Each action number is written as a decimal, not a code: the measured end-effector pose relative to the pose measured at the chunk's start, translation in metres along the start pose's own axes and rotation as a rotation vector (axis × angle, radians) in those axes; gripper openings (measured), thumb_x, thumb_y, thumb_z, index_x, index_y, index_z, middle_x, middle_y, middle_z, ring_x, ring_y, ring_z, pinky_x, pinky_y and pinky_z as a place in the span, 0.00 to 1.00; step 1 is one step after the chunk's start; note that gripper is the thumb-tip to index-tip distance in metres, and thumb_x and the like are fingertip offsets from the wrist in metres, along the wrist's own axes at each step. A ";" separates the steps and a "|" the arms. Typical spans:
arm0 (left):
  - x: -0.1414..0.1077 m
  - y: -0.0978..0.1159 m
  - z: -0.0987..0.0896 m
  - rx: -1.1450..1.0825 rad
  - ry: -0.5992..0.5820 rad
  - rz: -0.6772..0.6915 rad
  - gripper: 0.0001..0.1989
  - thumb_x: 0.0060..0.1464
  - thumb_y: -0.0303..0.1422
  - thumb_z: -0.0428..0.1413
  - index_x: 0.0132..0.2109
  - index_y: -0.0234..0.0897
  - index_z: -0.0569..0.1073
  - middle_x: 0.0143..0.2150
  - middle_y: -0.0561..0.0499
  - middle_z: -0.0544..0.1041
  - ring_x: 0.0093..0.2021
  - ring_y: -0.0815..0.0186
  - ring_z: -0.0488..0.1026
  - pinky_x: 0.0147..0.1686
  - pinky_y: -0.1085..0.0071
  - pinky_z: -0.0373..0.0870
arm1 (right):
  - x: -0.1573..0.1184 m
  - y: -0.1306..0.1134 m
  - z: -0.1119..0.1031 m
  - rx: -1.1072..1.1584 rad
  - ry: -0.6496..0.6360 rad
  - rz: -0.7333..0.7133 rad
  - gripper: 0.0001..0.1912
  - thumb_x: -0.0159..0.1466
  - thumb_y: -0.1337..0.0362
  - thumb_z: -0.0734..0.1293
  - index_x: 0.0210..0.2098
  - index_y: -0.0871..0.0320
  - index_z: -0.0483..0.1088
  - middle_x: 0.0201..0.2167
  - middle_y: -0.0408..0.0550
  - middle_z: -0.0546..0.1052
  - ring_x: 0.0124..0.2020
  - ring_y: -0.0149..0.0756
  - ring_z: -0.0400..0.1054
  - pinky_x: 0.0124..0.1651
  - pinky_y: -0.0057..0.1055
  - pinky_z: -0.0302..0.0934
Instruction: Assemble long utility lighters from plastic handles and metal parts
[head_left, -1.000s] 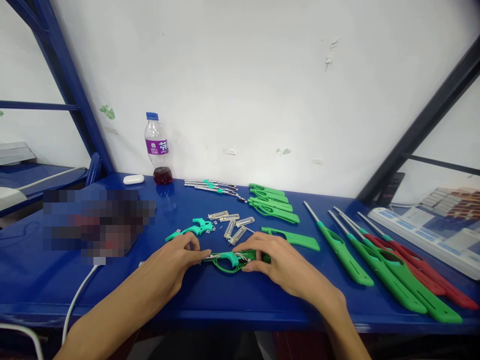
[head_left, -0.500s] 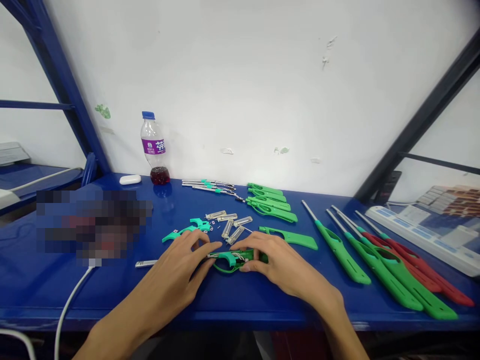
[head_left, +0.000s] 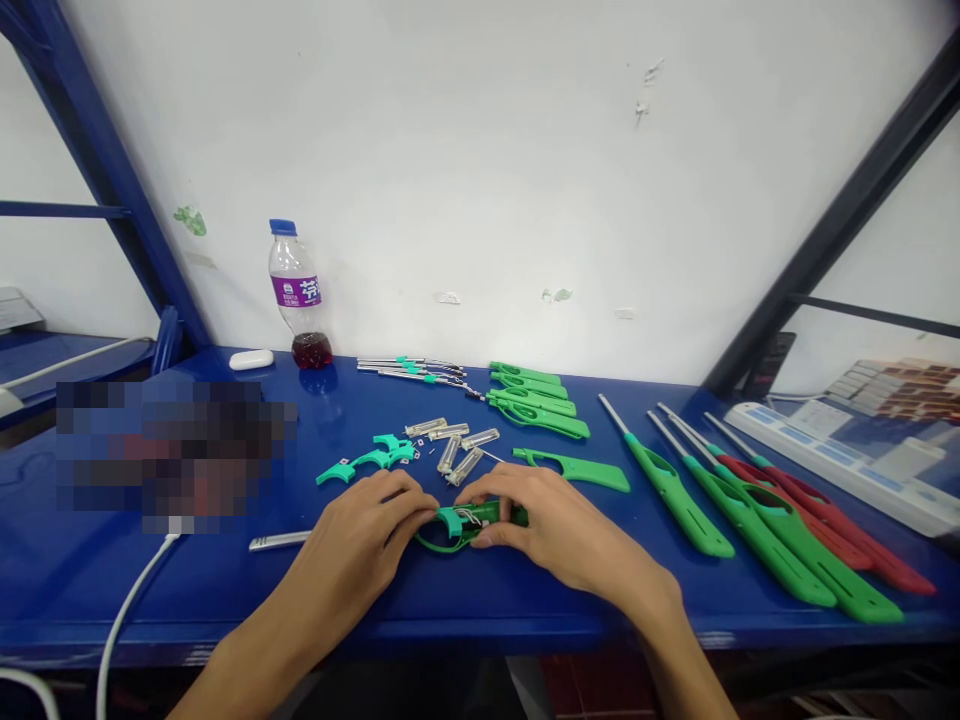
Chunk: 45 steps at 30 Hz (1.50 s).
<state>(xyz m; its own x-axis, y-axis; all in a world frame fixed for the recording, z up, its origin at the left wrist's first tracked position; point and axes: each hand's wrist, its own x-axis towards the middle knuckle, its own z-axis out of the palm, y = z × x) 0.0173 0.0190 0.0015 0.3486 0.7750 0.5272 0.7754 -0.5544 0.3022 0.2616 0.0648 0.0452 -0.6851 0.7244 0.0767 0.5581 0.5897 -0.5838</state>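
Observation:
An opened green utility lighter (head_left: 442, 546) lies near the table's front edge, between my two hands. Its teal trigger (head_left: 451, 521) and some thin wires show in the shell. My left hand (head_left: 367, 535) is closed with its fingertips on the front end, by the trigger. Left of that hand, a silver metal tube (head_left: 279, 541) sticks out from beneath it. Thumb and fingers of my right hand (head_left: 559, 525) grip the handle end, hiding most of it. Just beyond them lie loose teal triggers (head_left: 373, 459) and several clear fuel tanks (head_left: 465, 467).
Metal tubes with wires (head_left: 409, 368) and green handle shells (head_left: 534, 408) lie at the back; another green shell (head_left: 592, 471) is nearer. Whole green lighters (head_left: 679, 510) and red ones (head_left: 847, 525) lie right, by a power strip (head_left: 832, 465). A bottle (head_left: 300, 300) stands back left.
My left fingers have drawn together on the lighter's front end, and the metal tube shows farther left. My right hand keeps its grip. The whole view has shifted slightly.

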 end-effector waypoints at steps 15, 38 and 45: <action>-0.003 0.002 0.003 0.140 -0.030 0.055 0.16 0.72 0.28 0.47 0.47 0.39 0.81 0.43 0.47 0.79 0.39 0.59 0.76 0.39 0.64 0.73 | 0.000 -0.004 -0.003 0.060 -0.005 0.056 0.08 0.68 0.63 0.74 0.45 0.49 0.73 0.37 0.37 0.80 0.35 0.35 0.74 0.38 0.30 0.62; -0.005 0.019 -0.001 0.061 -0.086 0.109 0.14 0.74 0.31 0.48 0.51 0.40 0.79 0.46 0.47 0.75 0.43 0.58 0.71 0.45 0.58 0.69 | 0.000 0.009 -0.006 0.125 0.050 0.034 0.05 0.69 0.66 0.73 0.34 0.52 0.80 0.36 0.37 0.83 0.38 0.35 0.74 0.41 0.28 0.62; -0.004 0.028 -0.009 0.223 -0.175 0.171 0.10 0.70 0.33 0.56 0.53 0.36 0.78 0.47 0.44 0.76 0.45 0.53 0.74 0.45 0.52 0.76 | -0.001 0.013 -0.005 0.164 0.061 0.024 0.06 0.67 0.67 0.74 0.34 0.51 0.81 0.37 0.38 0.84 0.39 0.36 0.75 0.43 0.29 0.62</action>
<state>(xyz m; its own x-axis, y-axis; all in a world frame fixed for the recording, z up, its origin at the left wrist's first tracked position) 0.0332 -0.0022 0.0154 0.5536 0.7278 0.4048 0.7875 -0.6156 0.0298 0.2720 0.0729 0.0418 -0.6404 0.7605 0.1072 0.4862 0.5095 -0.7099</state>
